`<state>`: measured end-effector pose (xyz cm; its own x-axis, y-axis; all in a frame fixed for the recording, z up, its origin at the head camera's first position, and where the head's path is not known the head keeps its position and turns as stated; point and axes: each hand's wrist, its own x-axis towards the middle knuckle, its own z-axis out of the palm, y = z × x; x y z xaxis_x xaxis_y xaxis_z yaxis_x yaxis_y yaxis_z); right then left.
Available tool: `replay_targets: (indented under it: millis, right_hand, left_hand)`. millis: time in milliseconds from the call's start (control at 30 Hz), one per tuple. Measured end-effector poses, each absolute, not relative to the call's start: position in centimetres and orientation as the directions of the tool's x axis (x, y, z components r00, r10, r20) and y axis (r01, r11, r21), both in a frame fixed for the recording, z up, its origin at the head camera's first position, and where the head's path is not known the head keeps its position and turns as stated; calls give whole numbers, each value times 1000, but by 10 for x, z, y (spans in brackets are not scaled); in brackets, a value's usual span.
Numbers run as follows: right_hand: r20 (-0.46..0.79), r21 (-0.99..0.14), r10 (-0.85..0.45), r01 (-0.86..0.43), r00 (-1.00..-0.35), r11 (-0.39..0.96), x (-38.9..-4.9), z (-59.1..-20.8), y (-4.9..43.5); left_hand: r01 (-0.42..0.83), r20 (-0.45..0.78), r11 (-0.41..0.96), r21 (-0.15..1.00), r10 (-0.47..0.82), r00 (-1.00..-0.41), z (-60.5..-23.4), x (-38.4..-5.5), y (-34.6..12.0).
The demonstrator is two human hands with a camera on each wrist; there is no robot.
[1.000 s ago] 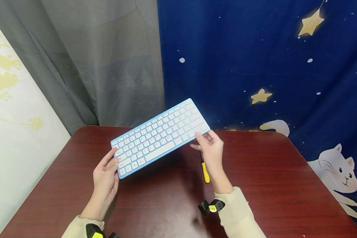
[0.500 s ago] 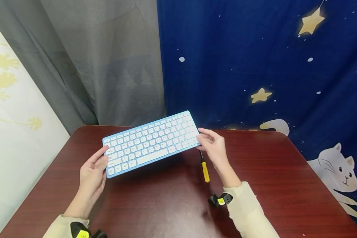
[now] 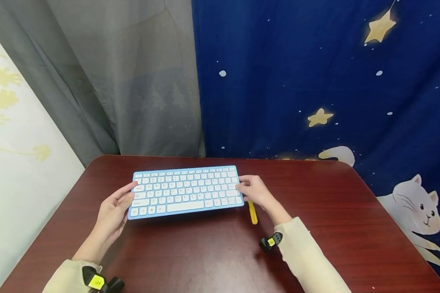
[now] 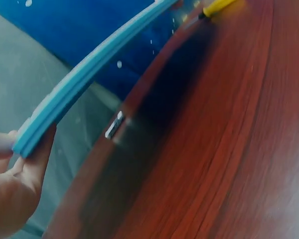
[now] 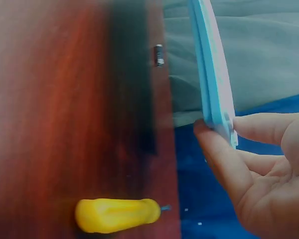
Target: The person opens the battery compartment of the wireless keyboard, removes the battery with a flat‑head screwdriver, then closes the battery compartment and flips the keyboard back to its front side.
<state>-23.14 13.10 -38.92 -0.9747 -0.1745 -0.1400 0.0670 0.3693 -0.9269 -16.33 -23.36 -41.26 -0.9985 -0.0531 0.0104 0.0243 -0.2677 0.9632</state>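
Both hands hold a light-blue keyboard (image 3: 185,191) with white keys, one at each short end. My left hand (image 3: 113,213) pinches its left end, thumb over the keys. On the other end, my right hand (image 3: 256,191) has the thumb on top and fingers beneath. In the wrist views the keyboard's thin blue edge (image 4: 84,69) stands above the table. A screwdriver with a yellow handle (image 3: 253,213) lies just beyond the keyboard's right end, its shaft mostly hidden in the head view.
The dark red wooden table (image 3: 205,252) reaches back to a grey curtain (image 3: 150,101) and a blue starry one (image 3: 260,81). A small dark cylinder with a silvery end (image 5: 159,55), like a battery, lies near the table's edge. A white wall (image 3: 18,183) stands at left.
The keyboard's raised right end has come down, so it now lies almost level across the head view. It shifted left first. Both hands kept their hold; the screwdriver stayed put.
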Motion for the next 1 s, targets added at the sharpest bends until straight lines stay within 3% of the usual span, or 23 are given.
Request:
replay_targets:
  millis: [200, 333, 467, 733, 1000]
  right_hand:
    - [-204, -920, -147, 138, -968, 367, -229, -409, 125]
    - [-197, -905, -128, 131, -972, 404, -227, -418, 119]
    - [-177, -887, -108, 111, -978, 449, -223, -427, 117]
    - [-152, -904, -95, 99, -984, 417, -222, -439, 110]
    - [-148, -884, -72, 99, -986, 457, -221, -441, 102]
  left_hand:
    - [-69, -60, -125, 990, 72, -996, -426, -180, -250]
    - [-114, -121, 84, 990, 79, -989, -432, -190, -258]
    - [-133, -149, 169, 976, 81, -986, -439, -198, -259]
    - [-189, -200, 307, 933, 3, -980, -446, -205, -261]
    - [-173, -156, 490, 854, -75, -985, -448, -211, -260]
